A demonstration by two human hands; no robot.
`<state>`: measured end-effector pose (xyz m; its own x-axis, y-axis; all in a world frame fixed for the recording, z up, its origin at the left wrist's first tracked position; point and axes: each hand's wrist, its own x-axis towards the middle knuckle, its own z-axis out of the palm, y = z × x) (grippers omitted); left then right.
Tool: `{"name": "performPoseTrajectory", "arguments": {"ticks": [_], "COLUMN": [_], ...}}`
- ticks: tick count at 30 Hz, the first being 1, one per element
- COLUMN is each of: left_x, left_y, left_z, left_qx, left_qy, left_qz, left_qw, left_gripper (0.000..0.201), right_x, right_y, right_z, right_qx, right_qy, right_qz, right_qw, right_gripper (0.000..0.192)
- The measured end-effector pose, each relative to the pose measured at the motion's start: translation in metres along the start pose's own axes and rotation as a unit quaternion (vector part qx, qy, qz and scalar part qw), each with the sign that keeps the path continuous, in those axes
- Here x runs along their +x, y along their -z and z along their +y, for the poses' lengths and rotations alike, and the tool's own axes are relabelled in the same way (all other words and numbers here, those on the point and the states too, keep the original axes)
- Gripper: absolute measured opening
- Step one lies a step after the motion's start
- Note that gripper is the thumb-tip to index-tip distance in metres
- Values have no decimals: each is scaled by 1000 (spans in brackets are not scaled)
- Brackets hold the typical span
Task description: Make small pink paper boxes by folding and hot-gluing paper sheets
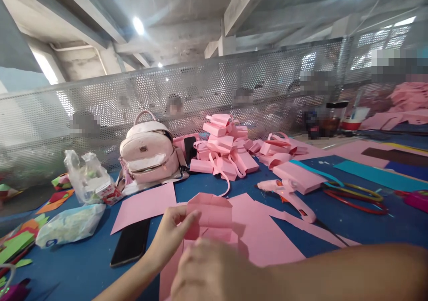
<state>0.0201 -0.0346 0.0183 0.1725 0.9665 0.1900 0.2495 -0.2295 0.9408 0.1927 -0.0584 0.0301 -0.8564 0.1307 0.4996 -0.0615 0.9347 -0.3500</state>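
Pink folded paper piece is the landmark, held just above the blue table. Left of it lies a black phone. The left hand pinches its left edge with the thumb on the front. The right hand, blurred and near the camera, covers its lower part; its grip cannot be told. Right of it lies a pink glue gun.

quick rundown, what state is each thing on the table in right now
pink paper piece: partly folded into a box shape, held up off the table
left hand: pinching the piece's left edge
right hand: blurred, at the piece's lower edge; grip unclear
black phone: flat, screen dark
pink glue gun: lying on its side, not held
pink backpack: upright, zipped shut
folded pink boxes: finished, piled up
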Motion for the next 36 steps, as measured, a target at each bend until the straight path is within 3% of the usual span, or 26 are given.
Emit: {"name": "performPoseTrajectory", "arguments": {"ticks": [2,5,8,11,15,20,26,31,36], "left_x": [-1,-3,-6,-9,-11,-9,-10,-13,-9], "left_y": [-4,-12,-23,-32,-33,-27,-27,-26,-30], "left_z": [-2,-3,-6,-14,-30,-33,-39,-50,-39], "left_qx": [-27,-89,-171,-210,-138,-26,28,30,53], "left_qy": [7,32,77,109,144,113,100,88,85], "left_qz": [5,20,26,0,-15,-70,-92,-91,-110], "left_qw": [1000,995,982,972,980,991,990,992,989], "left_gripper": [51,45,55,55,55,64,60,59,66], "right_x": [-12,-35,-56,-70,-77,-80,-80,-77,-75], "right_y": [23,48,51,39,28,29,27,26,27], "right_z": [13,31,48,62,69,69,72,73,72], "right_qx": [-3,30,144,208,206,212,188,205,211], "right_qy": [-43,-203,-375,-446,-463,-462,-443,-432,-427], "right_qz": [52,162,194,185,175,125,138,104,92], "right_qw": [998,965,895,850,844,852,866,872,874], "right_gripper": [26,40,47,51,52,58,53,59,61]}}
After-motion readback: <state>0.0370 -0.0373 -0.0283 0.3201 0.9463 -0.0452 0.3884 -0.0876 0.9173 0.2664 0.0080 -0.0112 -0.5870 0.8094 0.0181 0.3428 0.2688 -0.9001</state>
